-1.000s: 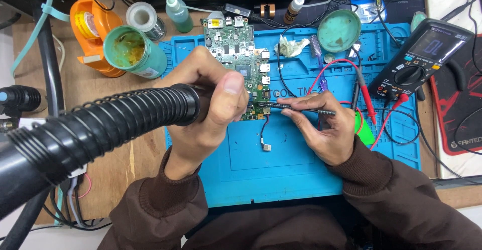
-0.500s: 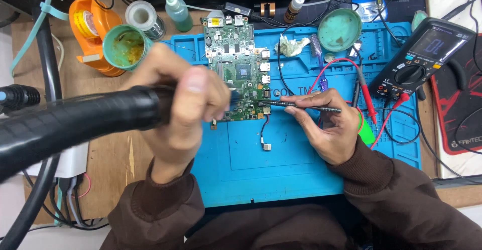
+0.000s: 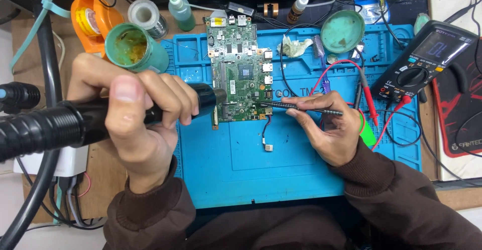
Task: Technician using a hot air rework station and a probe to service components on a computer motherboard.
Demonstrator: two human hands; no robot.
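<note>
- Green circuit board (image 3: 240, 69) lying flat on a blue work mat (image 3: 281, 169), near the mat's upper left part, long side running away from the person.
- Board densely covered with small components: a dark square chip near the middle, silver metal connectors along the right edge and the top edge, a longer slot along the lower left.
- Thin black-and-red wire hanging off the board's bottom edge, ending in a small white plug (image 3: 269, 147) on the mat.
- Left hand (image 3: 135, 124) closed in a fist-like grip around a black hot-air handpiece (image 3: 150, 110) fed by a ribbed black hose (image 3: 35, 129); nozzle end sitting at the board's lower left edge, whether touching cannot be told.
- Right hand (image 3: 329, 129) closed on slim dark tweezers (image 3: 301, 108), pinched between thumb and fingers, held almost level; tips at the board's lower right corner.
- Behind the left hand: open green tin (image 3: 134, 46) with yellowish paste, a solder spool (image 3: 145, 16), an orange tape dispenser (image 3: 90, 19), a small green bottle (image 3: 181, 11).
- To the right on the mat: green round lid (image 3: 343, 31), crumpled tissue (image 3: 295, 45), red and black probe leads (image 3: 369, 99).
- Black multimeter (image 3: 427, 61) tilted over the mat's upper right corner.
</note>
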